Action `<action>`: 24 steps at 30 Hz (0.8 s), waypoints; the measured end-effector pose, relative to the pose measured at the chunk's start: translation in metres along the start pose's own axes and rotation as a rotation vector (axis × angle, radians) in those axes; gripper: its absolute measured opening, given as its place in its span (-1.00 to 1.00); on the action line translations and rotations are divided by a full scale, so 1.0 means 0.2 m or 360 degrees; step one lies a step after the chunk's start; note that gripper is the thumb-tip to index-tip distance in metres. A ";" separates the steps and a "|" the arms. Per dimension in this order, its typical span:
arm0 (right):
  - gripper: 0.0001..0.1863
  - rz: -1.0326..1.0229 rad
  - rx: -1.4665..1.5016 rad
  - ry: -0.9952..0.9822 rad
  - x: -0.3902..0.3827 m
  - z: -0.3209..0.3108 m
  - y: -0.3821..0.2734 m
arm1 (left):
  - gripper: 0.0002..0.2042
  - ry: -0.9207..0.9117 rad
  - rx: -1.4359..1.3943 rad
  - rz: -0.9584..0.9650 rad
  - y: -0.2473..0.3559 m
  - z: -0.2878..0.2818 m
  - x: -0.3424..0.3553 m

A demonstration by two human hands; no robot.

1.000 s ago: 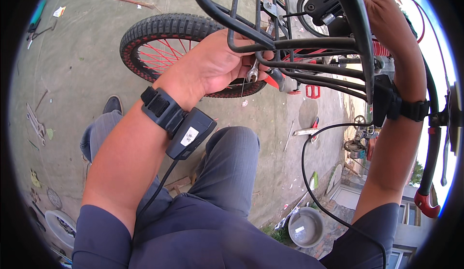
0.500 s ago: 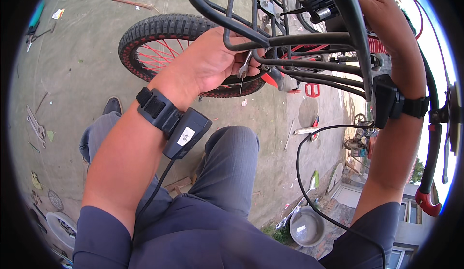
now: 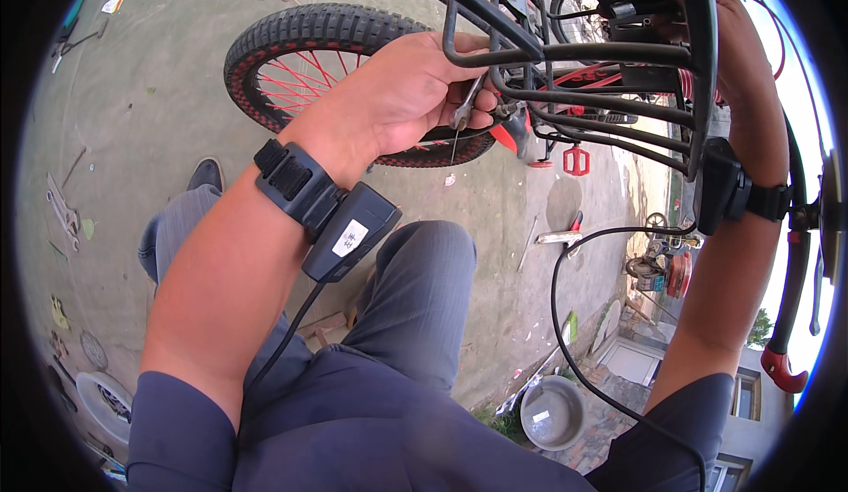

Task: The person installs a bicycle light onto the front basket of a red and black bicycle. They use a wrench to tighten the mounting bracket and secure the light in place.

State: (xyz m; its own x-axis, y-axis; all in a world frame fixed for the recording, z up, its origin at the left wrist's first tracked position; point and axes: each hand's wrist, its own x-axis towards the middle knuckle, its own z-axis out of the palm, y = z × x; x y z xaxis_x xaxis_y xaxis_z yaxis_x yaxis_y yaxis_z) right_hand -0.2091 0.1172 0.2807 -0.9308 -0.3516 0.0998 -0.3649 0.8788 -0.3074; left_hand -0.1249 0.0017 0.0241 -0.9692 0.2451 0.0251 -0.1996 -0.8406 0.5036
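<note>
Basin (image 3: 87,404), white, holding dark parts (image 3: 115,399); left hand (image 3: 417,91) pinching wrench (image 3: 465,114); right hand (image 3: 731,31) grip unclear.

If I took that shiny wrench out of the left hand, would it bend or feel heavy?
The wrench probably won't bend, because it looks like solid metal. That metal look also suggests it may feel heavy for its slim shape. Its shine hints it could be a little slippery.

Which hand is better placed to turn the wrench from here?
Left, probably: the left hand holds the wrench. The right hand is well away from it, partly hidden behind the black tubular rack.
</note>
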 end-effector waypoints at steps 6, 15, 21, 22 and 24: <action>-0.77 -0.0512 0.0309 -0.0312 0.05 -0.05 0.11 | -0.85 0.0004 -0.0057 0.0002 0.02 0.00 -0.01; -0.72 -0.1043 0.0164 -0.0521 0.03 -0.05 0.06 | -0.81 -0.0103 -0.0221 0.0040 0.02 -0.05 -0.02; -0.71 -0.1124 0.0165 -0.0621 0.06 -0.08 0.07 | -0.80 -0.0156 -0.0274 0.0045 0.03 -0.09 -0.04; -0.71 -0.1204 0.0144 -0.0596 0.06 -0.07 0.07 | -0.81 -0.0141 -0.0273 0.0044 0.04 -0.09 -0.05; -0.72 -0.1287 0.0093 -0.0596 0.07 -0.07 0.08 | -0.81 -0.0112 -0.0272 0.0041 0.04 -0.09 -0.06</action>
State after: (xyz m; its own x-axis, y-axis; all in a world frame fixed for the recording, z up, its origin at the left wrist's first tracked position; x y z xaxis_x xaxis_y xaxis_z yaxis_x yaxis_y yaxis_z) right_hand -0.2288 0.1298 0.2911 -0.3180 -0.9481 -0.0055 -0.8957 0.3024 -0.3260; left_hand -0.1183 -0.0164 0.0130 -0.9630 0.2504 0.0996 -0.2021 -0.9155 0.3480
